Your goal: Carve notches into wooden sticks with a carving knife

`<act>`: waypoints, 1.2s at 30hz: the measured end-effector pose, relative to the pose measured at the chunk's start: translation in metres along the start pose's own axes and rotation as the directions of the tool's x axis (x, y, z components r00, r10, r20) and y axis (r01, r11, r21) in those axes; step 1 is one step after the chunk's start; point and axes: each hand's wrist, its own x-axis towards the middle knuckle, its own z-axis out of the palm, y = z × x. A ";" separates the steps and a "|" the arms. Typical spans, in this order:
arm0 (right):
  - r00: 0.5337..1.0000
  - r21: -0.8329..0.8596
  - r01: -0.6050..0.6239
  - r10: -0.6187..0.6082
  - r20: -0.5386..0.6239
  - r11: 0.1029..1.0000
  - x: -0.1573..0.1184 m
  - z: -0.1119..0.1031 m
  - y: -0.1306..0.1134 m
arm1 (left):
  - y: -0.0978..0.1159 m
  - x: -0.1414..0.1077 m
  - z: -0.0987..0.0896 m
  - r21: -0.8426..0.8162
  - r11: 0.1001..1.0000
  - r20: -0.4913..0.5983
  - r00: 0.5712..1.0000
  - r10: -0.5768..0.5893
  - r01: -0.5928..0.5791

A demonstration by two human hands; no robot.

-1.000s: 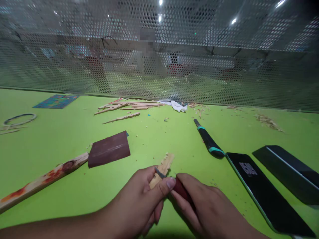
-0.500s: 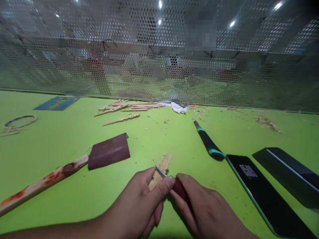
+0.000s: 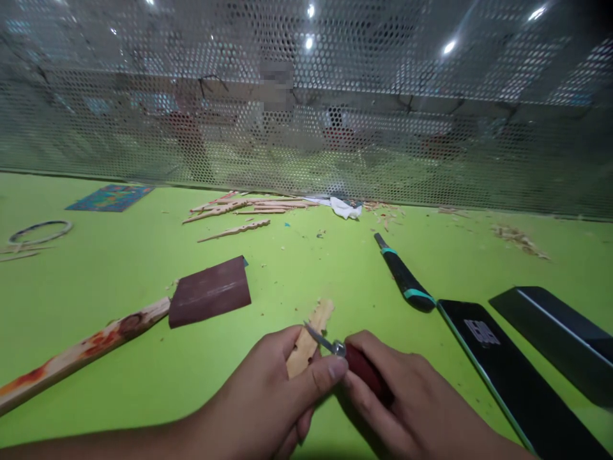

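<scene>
Head view: knife across the wood strip

My left hand is closed on the near end of the wood strip, thumb on one side and fingers curled round the other, with no slack that I can see. The strip sticks out beyond my grip, in front of me, its long axis running away and leaning a little to the right. Its edges are notched towards the far end.

My right hand is wrapped around the knife's dark red handle, just to the right of the strip. The blade slants forward and left from the metal collar, so it crosses the strip's length at an angle, its tip near the left edge. I can't tell whether the blade is biting into the wood or merely over it.

Of my two hands, the left is nearer the strip, since it has hold of it. My left thumb lies just beside the collar; whether they touch, I can't make out.

On the green table, the brown sandpaper lies farther off to the left.
</scene>
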 end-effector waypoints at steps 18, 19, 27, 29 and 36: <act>0.993 0.032 0.005 -0.009 0.122 0.999 -0.003 -0.001 0.001 | 0.001 -0.001 -0.003 0.040 0.999 0.034 0.999 0.015 -0.017; 0.993 0.027 0.007 -0.010 0.117 1.000 -0.003 -0.001 0.001 | 0.001 0.000 -0.003 0.039 0.999 0.030 0.999 0.011 -0.012; 0.997 -0.047 0.052 -0.049 0.067 0.998 -0.003 0.003 0.002 | -0.002 0.001 -0.004 0.032 0.999 0.022 1.000 -0.017 0.016; 0.997 -0.075 0.060 -0.055 0.055 0.995 -0.005 0.007 0.004 | -0.003 0.001 -0.004 0.032 0.999 0.006 1.000 -0.022 0.022; 0.987 -0.161 0.104 -0.121 -0.102 0.982 -0.008 0.023 0.005 | 0.000 0.000 0.000 0.015 0.999 -0.042 0.999 -0.031 0.031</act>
